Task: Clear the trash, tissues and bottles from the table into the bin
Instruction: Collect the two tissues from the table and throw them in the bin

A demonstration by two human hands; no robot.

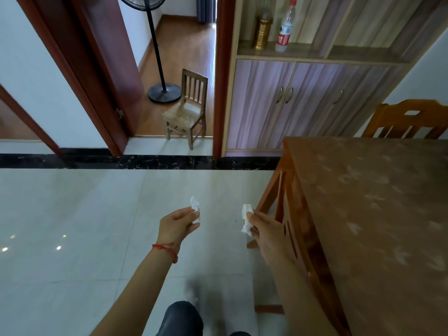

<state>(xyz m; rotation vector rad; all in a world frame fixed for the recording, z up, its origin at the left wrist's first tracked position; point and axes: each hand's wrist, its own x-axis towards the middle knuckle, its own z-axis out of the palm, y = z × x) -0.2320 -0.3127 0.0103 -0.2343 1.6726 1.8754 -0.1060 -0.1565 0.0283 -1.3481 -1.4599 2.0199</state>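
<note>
My left hand pinches a crumpled white tissue between thumb and fingers, held out over the tiled floor. My right hand grips a second crumpled white tissue, just left of the wooden table. Both hands are off the table, above the floor. A red string bracelet is on my left wrist. The part of the brown patterned tabletop in view carries nothing. No bin is in view.
A cabinet stands behind the table; its open shelf holds a clear plastic bottle with a red label and a golden bottle. A small wooden chair and a fan stand occupy the doorway. A larger chair is at the table's far side.
</note>
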